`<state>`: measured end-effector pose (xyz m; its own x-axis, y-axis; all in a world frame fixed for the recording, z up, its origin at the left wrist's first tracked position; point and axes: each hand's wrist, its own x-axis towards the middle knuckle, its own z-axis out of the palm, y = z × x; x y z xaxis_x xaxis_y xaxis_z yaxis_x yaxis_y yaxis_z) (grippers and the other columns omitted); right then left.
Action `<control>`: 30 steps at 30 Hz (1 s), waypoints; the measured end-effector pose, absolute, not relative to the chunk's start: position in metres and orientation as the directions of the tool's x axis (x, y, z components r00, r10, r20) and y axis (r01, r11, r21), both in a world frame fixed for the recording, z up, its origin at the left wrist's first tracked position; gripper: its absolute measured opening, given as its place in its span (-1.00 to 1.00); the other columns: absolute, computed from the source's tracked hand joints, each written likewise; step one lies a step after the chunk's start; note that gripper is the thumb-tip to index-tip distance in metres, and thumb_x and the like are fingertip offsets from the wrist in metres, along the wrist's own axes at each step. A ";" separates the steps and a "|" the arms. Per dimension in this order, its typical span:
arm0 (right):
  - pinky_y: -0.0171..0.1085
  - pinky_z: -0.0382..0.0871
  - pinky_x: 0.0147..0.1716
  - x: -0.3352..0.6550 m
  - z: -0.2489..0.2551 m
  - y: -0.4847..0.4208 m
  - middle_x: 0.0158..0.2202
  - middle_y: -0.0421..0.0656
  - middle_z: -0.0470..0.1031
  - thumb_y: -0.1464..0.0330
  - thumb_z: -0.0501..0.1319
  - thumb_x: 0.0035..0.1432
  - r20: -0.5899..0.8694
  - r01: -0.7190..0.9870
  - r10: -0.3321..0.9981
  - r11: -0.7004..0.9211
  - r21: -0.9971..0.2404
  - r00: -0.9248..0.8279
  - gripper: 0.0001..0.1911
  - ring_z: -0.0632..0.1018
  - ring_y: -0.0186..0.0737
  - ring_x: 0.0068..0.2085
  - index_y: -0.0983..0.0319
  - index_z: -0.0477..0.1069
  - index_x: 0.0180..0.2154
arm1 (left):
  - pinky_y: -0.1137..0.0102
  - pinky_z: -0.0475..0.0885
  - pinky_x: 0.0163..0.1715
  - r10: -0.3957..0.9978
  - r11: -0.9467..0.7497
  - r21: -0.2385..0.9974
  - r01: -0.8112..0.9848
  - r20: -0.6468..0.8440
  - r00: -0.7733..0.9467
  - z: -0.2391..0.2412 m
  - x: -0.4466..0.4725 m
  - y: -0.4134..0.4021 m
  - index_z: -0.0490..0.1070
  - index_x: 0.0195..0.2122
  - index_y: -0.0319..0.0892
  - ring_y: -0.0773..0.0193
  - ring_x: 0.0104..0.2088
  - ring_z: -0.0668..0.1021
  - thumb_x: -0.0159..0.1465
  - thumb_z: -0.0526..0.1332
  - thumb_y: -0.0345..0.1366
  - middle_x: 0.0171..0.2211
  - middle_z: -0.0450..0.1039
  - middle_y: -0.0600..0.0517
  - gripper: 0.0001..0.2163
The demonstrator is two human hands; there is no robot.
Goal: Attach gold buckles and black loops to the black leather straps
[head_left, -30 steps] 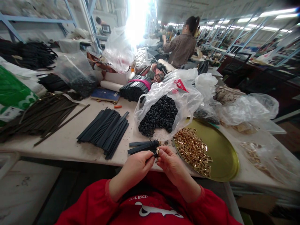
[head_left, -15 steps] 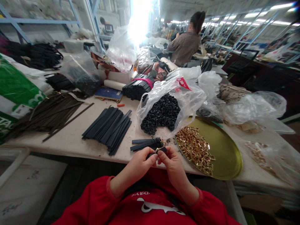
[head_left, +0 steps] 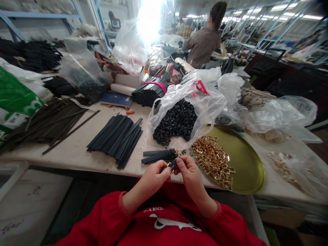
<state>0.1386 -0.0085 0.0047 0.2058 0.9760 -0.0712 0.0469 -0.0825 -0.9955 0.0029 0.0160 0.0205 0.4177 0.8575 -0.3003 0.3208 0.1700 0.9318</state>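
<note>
My left hand (head_left: 153,177) and my right hand (head_left: 189,174) meet at the table's near edge, both pinched on a short black strap (head_left: 172,165) with a small gold buckle on it. Just beyond my fingers lie a few finished black straps (head_left: 159,156). To the right, a round gold tray (head_left: 243,160) holds a heap of gold buckles (head_left: 212,160). A clear plastic bag of small black loops (head_left: 176,122) sits behind the straps. A fanned pile of black strips (head_left: 116,138) lies to the left.
Dark brown strips (head_left: 48,123) and a green sack (head_left: 12,99) fill the left side. A bundle of black strips with a pink band (head_left: 151,91) and several plastic bags (head_left: 276,116) crowd the back and right. A person in brown (head_left: 202,44) stands far behind.
My hands have kept working the strap and buckle in place, shifting slightly up toward the table. The camera view has tilted a little.
</note>
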 end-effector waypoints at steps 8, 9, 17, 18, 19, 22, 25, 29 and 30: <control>-0.34 0.26 -0.54 0.144 0.001 -0.009 -0.59 -0.25 0.35 0.21 0.02 0.17 0.109 0.353 0.964 0.017 -0.935 0.242 -0.78 0.40 -0.33 -0.56 0.20 0.25 -0.41 | 0.51 0.17 -0.60 0.879 0.139 0.923 0.359 -0.282 0.383 0.012 0.005 0.017 0.29 -0.56 -0.19 0.43 -0.66 0.27 0.13 0.02 -0.29 -0.67 0.28 0.16 -0.83; -0.33 0.27 -0.51 0.145 0.001 -0.011 -0.56 -0.23 0.37 0.23 0.04 0.17 0.153 0.403 0.962 0.050 -0.914 0.227 -0.81 0.41 -0.32 -0.53 0.20 0.26 -0.40 | 0.51 0.17 -0.59 0.885 0.129 0.919 0.371 -0.275 0.375 0.011 0.005 0.017 0.29 -0.56 -0.19 0.42 -0.65 0.28 0.14 0.02 -0.27 -0.67 0.28 0.16 -0.82; -0.38 0.19 -0.56 0.151 0.003 -0.014 -0.57 -0.30 0.27 0.27 0.21 -0.01 -0.043 0.266 0.995 -0.066 -0.962 0.091 -0.82 0.31 -0.37 -0.55 0.21 0.26 -0.40 | 0.50 0.18 -0.57 0.838 0.045 0.908 0.417 -0.261 0.478 0.021 -0.001 0.012 0.26 -0.49 -0.19 0.39 -0.59 0.34 0.18 0.07 -0.10 -0.63 0.31 0.17 -0.74; -0.39 0.16 -0.59 0.151 0.003 -0.011 -0.61 -0.33 0.23 0.24 0.22 -0.02 -0.107 0.215 0.993 -0.117 -0.970 0.056 -0.80 0.28 -0.39 -0.58 0.21 0.25 -0.41 | 0.50 0.17 -0.58 0.829 0.036 0.904 0.426 -0.265 0.492 0.022 -0.003 0.013 0.26 -0.50 -0.19 0.39 -0.59 0.34 0.17 0.08 -0.06 -0.63 0.31 0.17 -0.72; -0.40 0.13 -0.61 0.151 0.002 -0.009 -0.62 -0.34 0.20 0.22 0.22 -0.02 -0.148 0.179 0.989 -0.150 -0.972 0.027 -0.77 0.25 -0.40 -0.60 0.21 0.24 -0.42 | 0.50 0.16 -0.58 0.828 0.024 0.897 0.441 -0.265 0.494 0.023 -0.004 0.016 0.26 -0.51 -0.19 0.39 -0.59 0.33 0.16 0.09 -0.04 -0.64 0.30 0.17 -0.70; -0.39 0.14 -0.58 0.149 0.000 -0.001 -0.62 -0.33 0.23 0.15 0.17 0.03 -0.159 0.167 0.987 -0.152 -0.974 -0.029 -0.73 0.27 -0.40 -0.59 0.22 0.25 -0.43 | 0.50 0.15 -0.60 0.851 0.009 0.872 0.490 -0.264 0.454 0.018 -0.005 0.027 0.23 -0.56 -0.18 0.39 -0.61 0.32 0.12 0.13 -0.04 -0.66 0.27 0.17 -0.69; -0.37 0.20 -0.52 0.150 -0.001 0.009 -0.59 -0.26 0.30 0.08 0.03 0.14 -0.113 0.229 0.987 -0.084 -0.970 -0.116 -0.65 0.34 -0.37 -0.53 0.24 0.27 -0.43 | 0.51 0.17 -0.65 0.863 0.087 0.865 0.494 -0.313 0.396 0.007 -0.002 0.039 0.20 -0.55 -0.17 0.40 -0.66 0.32 0.08 0.17 -0.11 -0.68 0.27 0.19 -0.75; -0.37 0.23 -0.52 0.165 0.000 0.036 -0.58 -0.22 0.33 0.03 -0.16 0.21 -0.096 0.301 0.953 -0.006 -0.954 -0.286 -0.48 0.37 -0.35 -0.51 0.27 0.34 -0.44 | 0.53 0.20 -0.70 0.865 0.160 0.901 0.403 -0.324 0.382 -0.006 0.003 0.052 0.24 -0.26 -0.17 0.40 -0.69 0.35 0.05 0.19 -0.20 -0.62 0.32 0.20 -0.73; -0.36 0.24 -0.53 0.171 -0.001 0.048 -0.58 -0.21 0.34 0.05 -0.20 0.22 -0.087 0.348 0.956 0.016 -0.938 -0.280 -0.45 0.38 -0.34 -0.52 0.27 0.34 -0.44 | 0.54 0.19 -0.70 0.860 0.147 0.907 0.395 -0.315 0.403 -0.007 0.004 0.054 0.25 -0.22 -0.17 0.41 -0.69 0.34 0.07 0.17 -0.20 -0.62 0.32 0.20 -0.72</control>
<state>0.1713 0.0479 -0.0007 -0.2795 0.9562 -0.0871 0.3476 0.0162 -0.9375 0.0041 0.0544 -0.0074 0.4026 0.8596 -0.3147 0.3952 0.1469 0.9068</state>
